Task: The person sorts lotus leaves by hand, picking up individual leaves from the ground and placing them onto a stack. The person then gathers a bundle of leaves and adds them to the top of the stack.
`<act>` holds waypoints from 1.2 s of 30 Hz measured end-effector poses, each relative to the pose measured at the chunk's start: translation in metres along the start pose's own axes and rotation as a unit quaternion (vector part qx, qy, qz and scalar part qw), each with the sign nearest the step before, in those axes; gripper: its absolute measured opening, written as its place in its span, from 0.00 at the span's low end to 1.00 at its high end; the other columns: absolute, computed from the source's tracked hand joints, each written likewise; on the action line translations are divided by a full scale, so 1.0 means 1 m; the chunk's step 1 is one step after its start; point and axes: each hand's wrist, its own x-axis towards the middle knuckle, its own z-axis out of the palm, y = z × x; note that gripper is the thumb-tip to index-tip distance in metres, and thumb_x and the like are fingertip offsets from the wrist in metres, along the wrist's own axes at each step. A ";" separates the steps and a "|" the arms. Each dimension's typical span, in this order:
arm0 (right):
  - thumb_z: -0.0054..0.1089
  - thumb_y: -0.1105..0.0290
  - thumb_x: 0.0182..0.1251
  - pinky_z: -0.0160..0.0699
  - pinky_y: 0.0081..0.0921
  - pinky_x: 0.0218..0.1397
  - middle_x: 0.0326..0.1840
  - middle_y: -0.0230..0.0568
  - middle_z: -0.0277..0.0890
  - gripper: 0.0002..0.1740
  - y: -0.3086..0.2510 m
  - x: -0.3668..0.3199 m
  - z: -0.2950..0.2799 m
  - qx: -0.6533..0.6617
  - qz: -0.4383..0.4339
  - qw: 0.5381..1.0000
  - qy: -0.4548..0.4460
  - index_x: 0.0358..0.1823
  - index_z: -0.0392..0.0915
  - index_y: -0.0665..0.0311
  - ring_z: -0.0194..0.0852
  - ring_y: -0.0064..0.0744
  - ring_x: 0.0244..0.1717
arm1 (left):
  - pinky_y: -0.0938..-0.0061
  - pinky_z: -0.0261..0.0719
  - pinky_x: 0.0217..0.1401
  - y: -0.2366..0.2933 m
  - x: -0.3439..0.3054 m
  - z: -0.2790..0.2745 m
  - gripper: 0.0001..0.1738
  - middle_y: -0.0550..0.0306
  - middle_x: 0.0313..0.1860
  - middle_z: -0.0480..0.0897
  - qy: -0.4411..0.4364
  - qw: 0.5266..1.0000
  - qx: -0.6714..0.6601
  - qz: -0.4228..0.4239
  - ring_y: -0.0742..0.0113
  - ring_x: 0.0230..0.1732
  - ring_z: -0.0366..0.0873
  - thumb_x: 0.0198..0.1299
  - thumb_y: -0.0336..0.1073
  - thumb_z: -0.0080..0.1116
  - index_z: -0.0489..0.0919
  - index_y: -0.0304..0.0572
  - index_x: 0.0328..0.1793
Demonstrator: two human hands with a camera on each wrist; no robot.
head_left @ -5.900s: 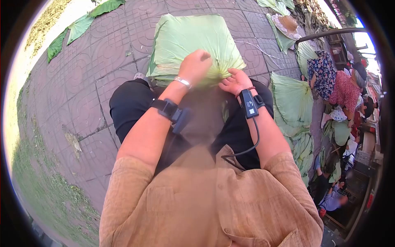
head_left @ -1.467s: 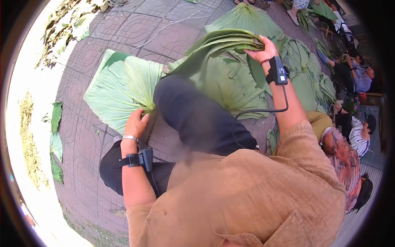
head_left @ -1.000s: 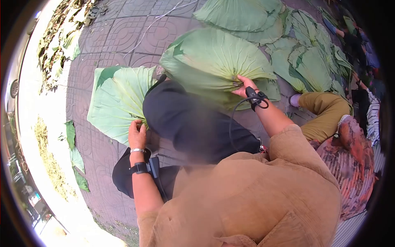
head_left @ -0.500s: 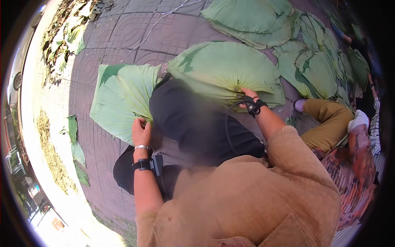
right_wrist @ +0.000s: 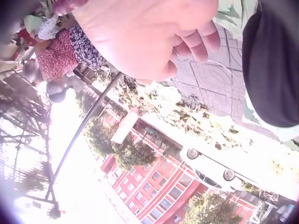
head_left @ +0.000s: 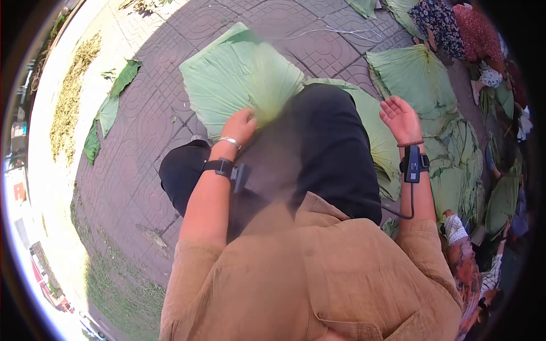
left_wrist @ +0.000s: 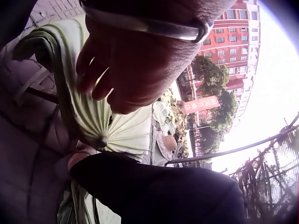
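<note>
A folded stack of lotus leaves [head_left: 227,85] lies on the paving in front of my left knee. My left hand [head_left: 239,126] is at its near edge, fingers loosely bent over the leaves. In the left wrist view those fingers hang above the ribbed lotus leaf [left_wrist: 126,133], beside the stub where its ribs meet. My right hand [head_left: 402,120] is raised to the right of the right knee, palm up and fingers spread, holding nothing. Below and left of it, another stack of lotus leaves [head_left: 382,145] lies partly hidden behind the right leg.
More lotus leaves [head_left: 418,77] are spread at the right, with a crumpled leaf pile [head_left: 458,162] nearer. People [head_left: 480,34] sit beyond them. A white cord [head_left: 341,31] lies on the paving [head_left: 136,142]. Loose leaves [head_left: 111,108] lie at the left.
My right hand has come off the right-hand lotus leaf stack and lifted beside it. The head view has swung back towards the left stack, where my left hand stays.
</note>
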 end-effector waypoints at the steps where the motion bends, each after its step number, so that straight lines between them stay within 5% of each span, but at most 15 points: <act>1: 0.51 0.70 0.61 0.69 0.39 0.51 0.43 0.43 0.69 0.13 -0.006 -0.017 0.046 0.007 -0.012 0.998 -0.063 0.45 0.67 0.68 0.69 0.40 0.47 | 0.61 0.70 0.48 -0.002 -0.001 -0.002 0.17 0.42 0.44 0.76 0.014 1.000 0.009 0.005 0.47 0.46 0.72 0.51 0.41 0.48 0.74 0.41 0.45; 4: 0.52 0.70 0.60 0.69 0.41 0.51 0.45 0.44 0.69 0.13 0.020 -0.037 0.134 0.075 0.066 0.970 -0.220 0.45 0.67 0.69 0.68 0.41 0.48 | 0.61 0.69 0.51 0.000 -0.002 -0.020 0.18 0.42 0.45 0.75 0.045 0.999 0.013 0.000 0.48 0.48 0.71 0.52 0.41 0.46 0.74 0.41 0.47; 6: 0.51 0.69 0.60 0.69 0.41 0.51 0.47 0.44 0.69 0.14 0.061 -0.043 0.173 -0.011 0.077 0.968 -0.239 0.45 0.67 0.69 0.68 0.41 0.49 | 0.62 0.69 0.50 0.001 -0.004 -0.028 0.18 0.43 0.45 0.76 0.067 0.998 0.013 0.002 0.49 0.47 0.72 0.52 0.41 0.47 0.74 0.41 0.47; 10: 0.49 0.69 0.61 0.62 0.47 0.56 0.48 0.44 0.66 0.16 0.129 -0.027 0.205 -0.094 0.230 0.951 -0.184 0.47 0.63 0.69 0.63 0.45 0.55 | 0.63 0.70 0.50 -0.001 -0.009 -0.036 0.20 0.43 0.44 0.76 0.059 0.997 0.027 0.036 0.49 0.47 0.73 0.52 0.44 0.50 0.73 0.39 0.47; 12: 0.49 0.69 0.60 0.61 0.47 0.53 0.41 0.41 0.66 0.12 0.169 -0.008 0.201 -0.148 0.327 0.925 -0.125 0.43 0.64 0.66 0.66 0.41 0.47 | 0.62 0.70 0.50 0.000 -0.010 -0.038 0.20 0.43 0.44 0.76 0.021 0.999 0.026 0.033 0.49 0.47 0.73 0.53 0.44 0.50 0.73 0.39 0.47; 13: 0.48 0.69 0.60 0.61 0.45 0.52 0.41 0.40 0.65 0.11 0.190 0.011 0.180 -0.340 0.196 0.884 -0.254 0.43 0.64 0.65 0.65 0.40 0.44 | 0.61 0.69 0.50 0.004 -0.009 -0.041 0.21 0.43 0.44 0.76 -0.018 0.999 0.043 0.013 0.48 0.48 0.72 0.53 0.45 0.50 0.74 0.38 0.47; 16: 0.44 0.69 0.61 0.61 0.41 0.50 0.44 0.40 0.62 0.11 0.239 0.074 0.126 -0.566 -0.006 0.706 -0.425 0.44 0.64 0.64 0.62 0.37 0.43 | 0.61 0.70 0.49 0.010 -0.017 -0.052 0.20 0.44 0.43 0.76 0.004 0.999 0.012 0.031 0.48 0.47 0.72 0.53 0.45 0.50 0.74 0.39 0.46; 20: 0.43 0.68 0.63 0.59 0.43 0.55 0.50 0.41 0.62 0.13 0.255 0.118 0.094 -0.599 -0.066 0.639 -0.478 0.47 0.64 0.65 0.60 0.40 0.50 | 0.60 0.71 0.46 0.012 -0.018 -0.059 0.19 0.45 0.41 0.77 0.033 0.999 -0.002 0.036 0.48 0.44 0.74 0.53 0.45 0.50 0.74 0.40 0.46; 24: 0.46 0.68 0.62 0.55 0.46 0.60 0.54 0.43 0.61 0.17 0.256 0.130 0.088 -0.554 -0.057 0.698 -0.450 0.51 0.63 0.66 0.59 0.43 0.56 | 0.59 0.72 0.44 0.018 -0.020 -0.063 0.20 0.44 0.39 0.78 0.027 0.999 -0.021 0.030 0.47 0.40 0.75 0.50 0.47 0.51 0.77 0.40 0.42; 26: 0.48 0.69 0.61 0.55 0.47 0.61 0.55 0.44 0.62 0.18 0.221 0.067 0.152 -0.386 0.148 0.843 -0.344 0.52 0.63 0.67 0.59 0.45 0.56 | 0.59 0.73 0.42 0.024 -0.026 -0.068 0.20 0.43 0.36 0.79 -0.002 0.999 -0.032 0.024 0.46 0.37 0.76 0.48 0.48 0.51 0.78 0.39 0.38; 27: 0.49 0.69 0.60 0.56 0.47 0.61 0.54 0.44 0.63 0.18 0.199 0.032 0.188 -0.180 0.292 0.902 -0.261 0.51 0.63 0.67 0.60 0.45 0.55 | 0.60 0.73 0.41 0.022 -0.028 -0.067 0.20 0.42 0.34 0.79 -0.006 0.999 -0.025 0.044 0.46 0.36 0.76 0.47 0.48 0.51 0.79 0.39 0.35; 28: 0.50 0.70 0.60 0.56 0.48 0.61 0.54 0.45 0.63 0.18 0.184 0.003 0.219 0.040 0.414 0.896 -0.157 0.51 0.63 0.67 0.61 0.45 0.55 | 0.60 0.73 0.40 0.019 -0.028 -0.064 0.20 0.42 0.33 0.79 -0.012 0.998 -0.018 0.065 0.46 0.35 0.76 0.46 0.48 0.50 0.79 0.38 0.33; 29: 0.39 0.59 0.65 0.69 0.37 0.51 0.50 0.50 0.70 0.24 0.182 -0.018 0.242 -0.102 0.295 0.941 -0.129 0.53 0.64 0.73 0.70 0.44 0.47 | 0.61 0.73 0.39 0.017 -0.030 -0.062 0.20 0.41 0.31 0.79 -0.020 0.996 -0.011 0.086 0.46 0.33 0.76 0.46 0.48 0.50 0.80 0.37 0.31; 32: 0.52 0.67 0.60 0.69 0.42 0.48 0.43 0.42 0.71 0.14 0.177 0.010 0.244 -0.077 0.212 0.968 -0.107 0.45 0.69 0.65 0.68 0.40 0.44 | 0.62 0.73 0.38 0.019 -0.037 -0.079 0.22 0.40 0.28 0.79 -0.048 0.992 -0.031 0.114 0.46 0.31 0.76 0.45 0.49 0.49 0.79 0.35 0.28; 36: 0.55 0.71 0.58 0.70 0.41 0.45 0.42 0.39 0.70 0.12 0.151 0.008 0.274 -0.062 0.150 0.977 -0.135 0.43 0.69 0.63 0.67 0.36 0.39 | 0.64 0.72 0.42 0.012 -0.043 -0.073 0.25 0.39 0.31 0.79 -0.116 0.988 -0.053 0.091 0.47 0.36 0.76 0.47 0.52 0.49 0.79 0.32 0.30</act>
